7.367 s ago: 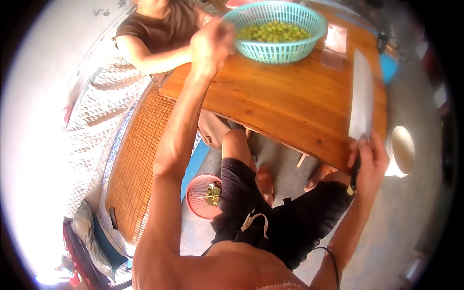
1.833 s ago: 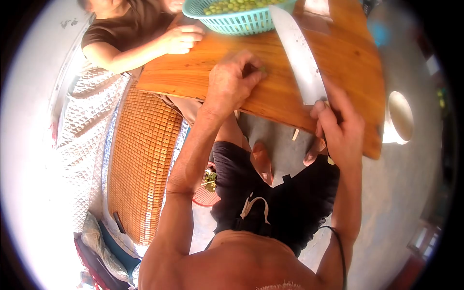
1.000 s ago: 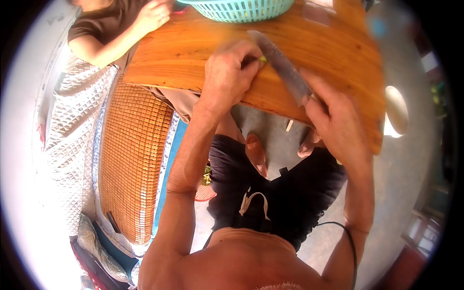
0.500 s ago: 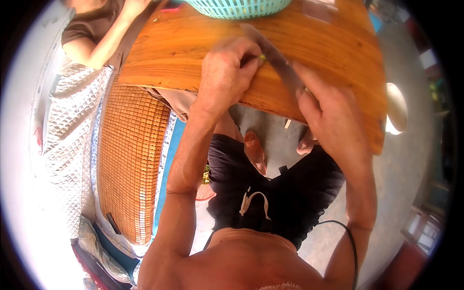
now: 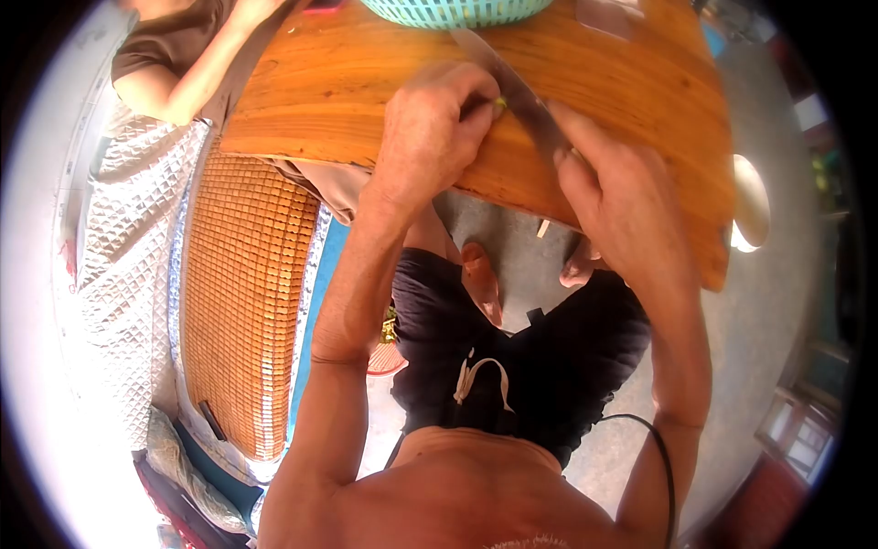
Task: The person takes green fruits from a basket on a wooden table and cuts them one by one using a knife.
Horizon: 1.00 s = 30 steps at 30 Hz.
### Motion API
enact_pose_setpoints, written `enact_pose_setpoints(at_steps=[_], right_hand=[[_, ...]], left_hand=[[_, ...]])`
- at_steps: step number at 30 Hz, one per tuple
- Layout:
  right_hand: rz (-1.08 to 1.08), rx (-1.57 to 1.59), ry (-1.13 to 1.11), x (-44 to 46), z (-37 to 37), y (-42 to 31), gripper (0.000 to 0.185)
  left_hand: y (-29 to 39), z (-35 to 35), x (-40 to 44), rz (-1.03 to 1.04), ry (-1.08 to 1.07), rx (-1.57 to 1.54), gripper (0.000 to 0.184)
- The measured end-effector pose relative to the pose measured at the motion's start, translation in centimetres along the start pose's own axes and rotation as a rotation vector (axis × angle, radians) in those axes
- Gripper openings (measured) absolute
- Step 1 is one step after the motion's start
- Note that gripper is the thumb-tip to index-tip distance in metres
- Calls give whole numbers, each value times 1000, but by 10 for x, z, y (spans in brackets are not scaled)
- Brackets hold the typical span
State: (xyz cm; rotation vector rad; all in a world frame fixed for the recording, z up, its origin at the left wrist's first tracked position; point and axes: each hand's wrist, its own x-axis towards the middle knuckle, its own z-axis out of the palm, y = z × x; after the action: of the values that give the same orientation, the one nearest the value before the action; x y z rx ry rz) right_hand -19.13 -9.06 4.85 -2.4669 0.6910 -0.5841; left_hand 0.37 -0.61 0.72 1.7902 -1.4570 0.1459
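head: green piece (image 5: 500, 104) is pinched by left hand (image 5: 430, 128), knife (image 5: 521, 96) clasped by right hand (image 5: 624, 188); nicks could be caused by slippage.

Table (image 5: 649, 128): basket (image 5: 457, 13) on far part in view; over near part, left to right, left hand (image 5: 432, 133), fruit (image 5: 500, 103), knife (image 5: 523, 94), right hand (image 5: 622, 188); bench (image 5: 242, 311) to left; bucket (image 5: 752, 206) to right.
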Motion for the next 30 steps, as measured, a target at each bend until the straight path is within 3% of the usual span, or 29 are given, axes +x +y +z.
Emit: enact_pose_setpoints(at_steps=[7, 15, 18, 24, 30], right_hand=[[-1, 33, -10, 3, 0, 1, 38], [-14, 34, 11, 1, -1, 4, 38], [-9, 172, 44, -11, 0, 6, 34], [133, 620, 130, -29, 6, 23, 44], [123, 782, 164, -42, 2, 34, 46]], left_hand=[[4, 2, 0, 15, 39, -37, 9], [-1, 3, -2, -3, 30, 2, 14], [0, 4, 0, 12, 47, 34, 14], [-13, -9, 3, -73, 61, 109, 15], [-74, -42, 30, -323, 71, 244, 25]])
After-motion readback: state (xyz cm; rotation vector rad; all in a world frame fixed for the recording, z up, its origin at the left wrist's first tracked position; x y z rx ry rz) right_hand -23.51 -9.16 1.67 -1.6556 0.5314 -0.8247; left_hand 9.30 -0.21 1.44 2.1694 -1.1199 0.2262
